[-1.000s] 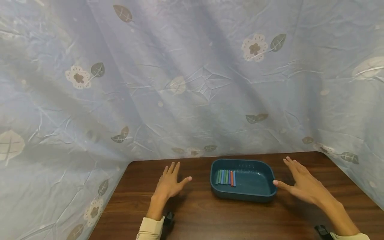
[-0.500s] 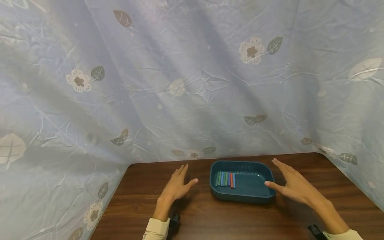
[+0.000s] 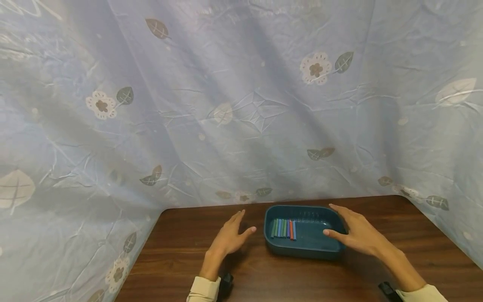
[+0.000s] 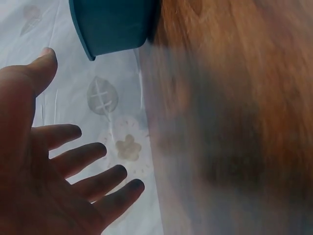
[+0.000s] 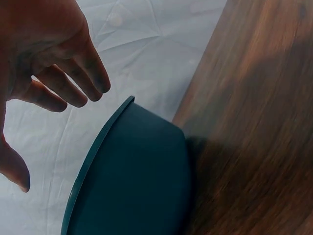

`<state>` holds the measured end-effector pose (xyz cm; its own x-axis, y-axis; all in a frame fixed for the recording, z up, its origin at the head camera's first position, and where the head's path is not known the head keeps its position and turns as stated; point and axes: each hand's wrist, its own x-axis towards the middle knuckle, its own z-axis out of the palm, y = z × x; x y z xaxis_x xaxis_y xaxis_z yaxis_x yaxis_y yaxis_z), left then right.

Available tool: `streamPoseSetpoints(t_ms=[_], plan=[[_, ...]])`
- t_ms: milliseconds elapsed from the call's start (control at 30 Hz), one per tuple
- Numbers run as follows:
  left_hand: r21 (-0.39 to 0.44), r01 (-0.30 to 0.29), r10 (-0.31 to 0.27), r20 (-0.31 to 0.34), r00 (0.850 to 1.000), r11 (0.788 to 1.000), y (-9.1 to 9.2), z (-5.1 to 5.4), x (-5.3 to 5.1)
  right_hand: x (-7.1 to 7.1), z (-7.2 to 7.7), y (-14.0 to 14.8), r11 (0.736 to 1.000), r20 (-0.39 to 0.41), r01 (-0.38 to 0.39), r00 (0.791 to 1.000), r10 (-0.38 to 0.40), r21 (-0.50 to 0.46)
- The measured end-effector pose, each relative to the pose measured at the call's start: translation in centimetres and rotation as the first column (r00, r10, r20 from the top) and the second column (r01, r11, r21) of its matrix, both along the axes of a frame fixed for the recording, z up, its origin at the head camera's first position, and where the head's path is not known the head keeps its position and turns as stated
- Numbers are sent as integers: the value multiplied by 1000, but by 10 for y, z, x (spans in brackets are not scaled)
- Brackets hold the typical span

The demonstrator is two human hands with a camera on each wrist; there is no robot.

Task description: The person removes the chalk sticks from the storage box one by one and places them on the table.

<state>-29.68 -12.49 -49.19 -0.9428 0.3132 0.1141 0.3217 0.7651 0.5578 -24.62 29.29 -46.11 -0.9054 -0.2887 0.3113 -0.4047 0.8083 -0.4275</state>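
A dark teal plastic basin (image 3: 305, 252) with rounded corners stands on the table in the head view. Inside it, toward the left, several thin sticks (image 3: 284, 229) in green, blue, purple and red lie side by side. To the left of the basin my left hand (image 3: 229, 238) hovers with its fingers spread, apart from the wall; the left wrist view shows the basin's end (image 4: 115, 27) beyond the thumb. My right hand (image 3: 356, 233) is at the basin's right end, fingers extended and thumb over the rim in the head view. Neither hand holds anything.
The brown wood-grain table (image 3: 170, 251) extends to both sides of the basin. A pale blue curtain (image 3: 226, 147) with flowers and leaves hangs behind and at the sides. Dark wrist-worn devices show under both wrists, beside light sleeves (image 3: 203, 289).
Both hands have moved inward toward the basin, the left one rightward and the right one leftward. The basin and sticks keep their place on the table; the head view has shifted slightly.
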Motion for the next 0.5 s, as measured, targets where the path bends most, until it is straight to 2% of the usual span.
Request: streamPoseSetpoints(t_ms=[267,500], plan=[[32,40,-39,-23,999,999,9,-4,-2,-7,-4,-11,999,27,-33,999,34,-17],[110,87,-84,-26,996,990,19,-3,-3,-14,-6,-17,998,33,-50,998,50,-29]])
